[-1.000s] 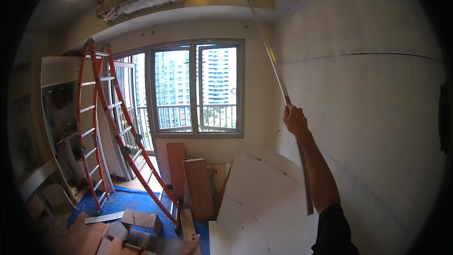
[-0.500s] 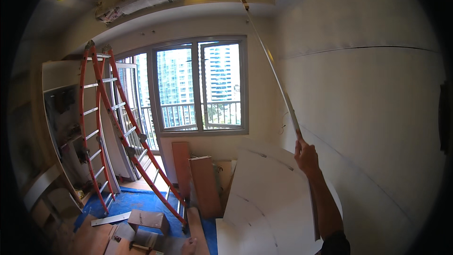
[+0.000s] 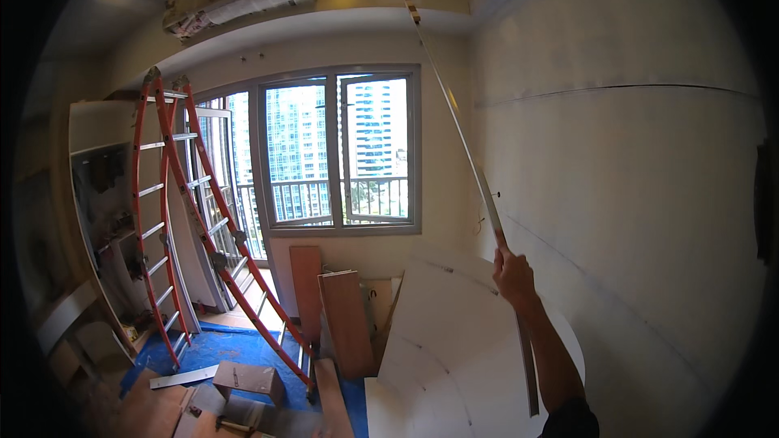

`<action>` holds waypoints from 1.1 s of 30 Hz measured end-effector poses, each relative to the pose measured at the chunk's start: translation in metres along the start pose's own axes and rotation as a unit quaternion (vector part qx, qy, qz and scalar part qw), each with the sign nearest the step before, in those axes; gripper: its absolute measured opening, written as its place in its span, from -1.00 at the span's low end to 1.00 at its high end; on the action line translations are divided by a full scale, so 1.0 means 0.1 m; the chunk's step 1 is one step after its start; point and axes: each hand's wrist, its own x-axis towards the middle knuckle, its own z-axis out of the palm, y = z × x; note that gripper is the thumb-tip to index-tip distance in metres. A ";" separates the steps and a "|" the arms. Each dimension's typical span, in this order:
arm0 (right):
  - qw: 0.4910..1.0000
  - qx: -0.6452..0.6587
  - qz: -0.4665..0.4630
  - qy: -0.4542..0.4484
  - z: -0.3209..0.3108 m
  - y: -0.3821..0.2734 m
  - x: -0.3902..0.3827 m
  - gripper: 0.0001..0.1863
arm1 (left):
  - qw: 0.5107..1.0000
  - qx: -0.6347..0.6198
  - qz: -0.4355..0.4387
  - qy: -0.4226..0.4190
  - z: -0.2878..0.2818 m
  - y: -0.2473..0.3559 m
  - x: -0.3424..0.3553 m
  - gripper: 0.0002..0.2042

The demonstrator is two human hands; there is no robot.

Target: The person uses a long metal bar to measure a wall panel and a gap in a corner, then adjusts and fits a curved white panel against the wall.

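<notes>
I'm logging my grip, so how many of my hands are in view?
1: your right hand, wrapped around the long pole, below and right of the window. Your left hand isn't visible.

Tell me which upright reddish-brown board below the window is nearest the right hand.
The front board, on the right of the pair; the other board stands farther left, away from the right hand.

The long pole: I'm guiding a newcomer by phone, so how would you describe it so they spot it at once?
Find the grey-framed window and, lower to its right, the right hand. From that fist a long pole slants up and leftward, passing right of the window. Unlike the red stepladder, it is hand-held, rungless and banded light and dark near its tip.
</notes>
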 end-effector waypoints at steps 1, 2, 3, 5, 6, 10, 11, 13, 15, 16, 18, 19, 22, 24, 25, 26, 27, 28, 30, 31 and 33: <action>0.999 0.020 0.014 -0.029 -0.02 -0.04 -0.37 -0.46 | 1.000 0.012 -0.005 0.007 -0.04 -0.10 -0.06 -0.42; 0.999 0.038 0.016 -0.035 -0.08 0.00 -0.73 -0.46 | 1.000 0.025 -0.008 0.006 -0.07 -0.17 -0.11 -0.43; 0.998 0.053 0.020 -0.039 -0.16 0.04 -0.95 -0.46 | 0.999 0.036 -0.009 0.002 -0.07 -0.23 -0.15 -0.44; 0.995 0.041 0.044 -0.074 -0.28 -0.02 -0.92 -0.46 | 0.998 0.057 -0.016 0.010 -0.13 -0.37 -0.19 -0.45; 0.994 0.040 0.052 -0.092 -0.31 -0.08 -0.85 -0.46 | 0.998 0.064 -0.019 0.020 -0.17 -0.43 -0.23 -0.46; 0.997 0.036 0.029 -0.060 -0.38 -0.36 0.27 -0.48 | 0.996 0.072 -0.022 0.036 -0.19 -0.58 -0.20 -0.48; 0.997 0.037 0.034 -0.056 -0.40 -0.43 0.62 -0.48 | 0.997 0.072 -0.020 0.035 -0.17 -0.58 -0.17 -0.49; 0.999 0.036 0.004 -0.008 -0.42 -0.57 1.27 -0.49 | 0.997 0.070 -0.012 0.034 -0.10 -0.54 -0.06 -0.50; 0.999 0.046 -0.006 0.017 -0.49 -0.77 1.72 -0.49 | 0.996 0.075 -0.006 0.051 -0.09 -0.56 -0.01 -0.51; 0.998 0.054 -0.006 0.015 -0.51 -0.85 1.82 -0.48 | 0.996 0.076 -0.009 0.051 -0.08 -0.60 -0.02 -0.52; 0.997 0.074 -0.005 0.005 -0.52 -0.94 1.91 -0.48 | 0.995 0.086 -0.010 0.051 -0.06 -0.69 -0.05 -0.53; 0.997 0.073 -0.006 0.005 -0.50 -0.94 1.85 -0.47 | 0.994 0.091 -0.010 0.053 -0.07 -0.75 -0.08 -0.54; 0.998 0.057 0.011 -0.019 -0.30 -0.74 1.22 -0.46 | 0.992 0.115 -0.010 0.055 -0.12 -0.91 -0.19 -0.55; 0.998 0.049 0.007 -0.041 -0.23 -0.72 0.47 -0.45 | 0.989 0.127 -0.017 0.069 -0.19 -1.06 -0.35 -0.56; 0.995 0.072 0.017 -0.059 -0.18 -0.63 0.11 -0.44 | 0.988 0.134 -0.019 0.076 -0.20 -1.14 -0.41 -0.57; 0.997 0.056 0.010 -0.048 -0.16 -0.50 -0.25 -0.43 | 0.987 0.142 -0.019 0.075 -0.21 -1.21 -0.47 -0.58; 0.998 0.047 0.008 -0.052 -0.17 -0.44 -0.51 -0.43 | 0.985 0.152 -0.019 0.077 -0.21 -1.27 -0.54 -0.58; 0.995 0.049 0.027 -0.079 -0.30 -0.51 -0.58 -0.44 | 0.983 0.164 -0.021 0.082 -0.25 -1.35 -0.60 -0.59; 0.993 0.061 0.039 -0.092 -0.38 -0.65 -0.51 -0.45 | 0.979 0.180 -0.018 0.093 -0.28 -1.46 -0.68 -0.59; 0.994 0.067 0.034 -0.078 -0.38 -0.70 -0.30 -0.46 | 0.977 0.189 -0.012 0.096 -0.27 -1.49 -0.67 -0.60; 0.996 0.067 0.011 -0.050 -0.37 -0.95 0.28 -0.48 | 0.972 0.209 0.001 0.110 -0.21 -1.57 -0.67 -0.60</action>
